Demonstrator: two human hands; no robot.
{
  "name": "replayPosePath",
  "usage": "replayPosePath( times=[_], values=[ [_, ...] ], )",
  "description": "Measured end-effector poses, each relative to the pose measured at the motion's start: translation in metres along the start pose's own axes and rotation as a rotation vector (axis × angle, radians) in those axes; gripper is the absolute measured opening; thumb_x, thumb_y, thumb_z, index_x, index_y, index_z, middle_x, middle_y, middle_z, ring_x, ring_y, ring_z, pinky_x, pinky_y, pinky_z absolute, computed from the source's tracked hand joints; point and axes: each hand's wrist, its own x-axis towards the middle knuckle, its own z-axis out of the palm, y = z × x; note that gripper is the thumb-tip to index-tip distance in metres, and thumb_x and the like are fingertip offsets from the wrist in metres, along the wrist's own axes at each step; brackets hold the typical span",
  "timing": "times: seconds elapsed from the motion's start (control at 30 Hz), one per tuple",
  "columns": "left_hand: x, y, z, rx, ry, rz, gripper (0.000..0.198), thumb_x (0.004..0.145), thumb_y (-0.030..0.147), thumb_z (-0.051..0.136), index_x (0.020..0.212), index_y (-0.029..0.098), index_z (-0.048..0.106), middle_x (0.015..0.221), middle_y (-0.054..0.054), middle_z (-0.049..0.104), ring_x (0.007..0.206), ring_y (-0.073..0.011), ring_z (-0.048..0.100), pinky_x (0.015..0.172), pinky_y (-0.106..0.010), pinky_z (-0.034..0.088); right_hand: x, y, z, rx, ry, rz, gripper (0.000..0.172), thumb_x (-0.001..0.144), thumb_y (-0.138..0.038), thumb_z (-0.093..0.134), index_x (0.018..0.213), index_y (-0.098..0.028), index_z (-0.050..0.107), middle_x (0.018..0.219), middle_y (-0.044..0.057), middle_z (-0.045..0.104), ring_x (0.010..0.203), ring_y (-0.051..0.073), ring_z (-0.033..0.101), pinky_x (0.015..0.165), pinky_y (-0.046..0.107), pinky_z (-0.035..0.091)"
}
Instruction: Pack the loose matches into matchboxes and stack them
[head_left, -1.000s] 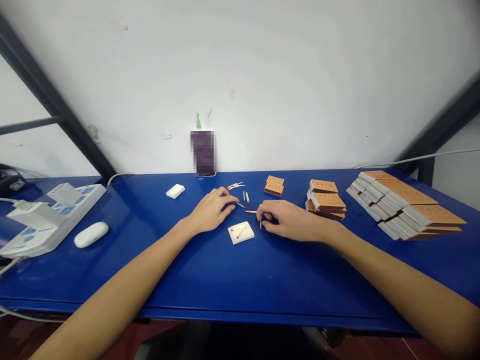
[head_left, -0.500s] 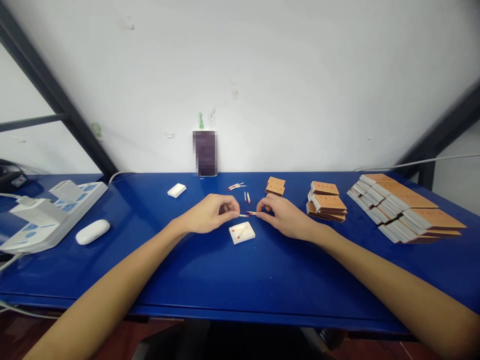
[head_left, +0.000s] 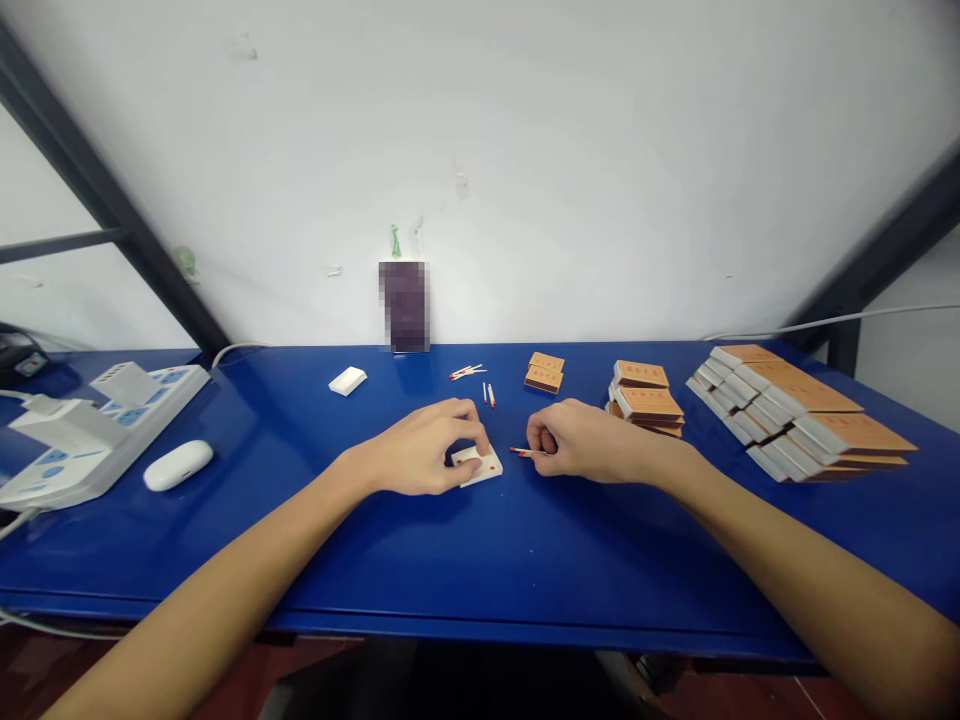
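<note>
A small white matchbox tray [head_left: 486, 475] lies on the blue table in front of me, with a few red-headed matches in it. Over its left side reaches my left hand [head_left: 427, 448], thumb and index finger curved and apart, partly hiding the tray. Whether those fingertips still touch a match is too small to make out. To the right of the tray, my right hand [head_left: 581, 442] pinches matches [head_left: 523, 452], red heads pointing left. Beyond the hands lie two loose matches [head_left: 489, 395] and a small crossed group of matches [head_left: 466, 372].
Two orange matchboxes [head_left: 544, 372] lie behind my right hand. Farther right are a smaller matchbox stack [head_left: 649, 400] and a large one [head_left: 806, 405]. Another white tray [head_left: 348, 380], a white earbud case [head_left: 178, 465] and a power strip [head_left: 112, 440] sit left. A blurred-out panel [head_left: 407, 305] leans on the wall.
My left hand has moved down to the tray and its fingers have parted. My right hand has drawn slightly right with its matches. The view has shifted a little.
</note>
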Motion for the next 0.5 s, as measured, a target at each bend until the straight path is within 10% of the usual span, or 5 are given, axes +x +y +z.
replayPosePath(
  times=[0.33,0.5],
  values=[
    [0.015,0.006,-0.004,0.046,-0.151,0.060,0.013,0.088,0.020,0.062,0.086,0.021,0.074,0.091,-0.004,0.058,0.090,-0.0179,0.054,0.081,-0.029,0.041,-0.006,-0.009,-0.004,-0.250,-0.023,0.020,0.005,0.068,-0.026,0.062,0.069,-0.022,0.061,0.077,0.003,0.068,0.064,0.018,0.059,0.053,0.028,0.031],
    [0.016,0.007,-0.010,-0.104,-0.005,-0.001,0.007,0.083,0.015,0.062,0.081,0.017,0.068,0.083,-0.001,0.065,0.078,-0.0142,0.056,0.074,-0.027,0.043,-0.005,-0.010,-0.003,-0.259,0.008,-0.027,0.005,0.069,-0.026,0.060,0.070,-0.022,0.062,0.076,0.003,0.067,0.064,0.017,0.058,0.052,0.027,0.030]
  ],
)
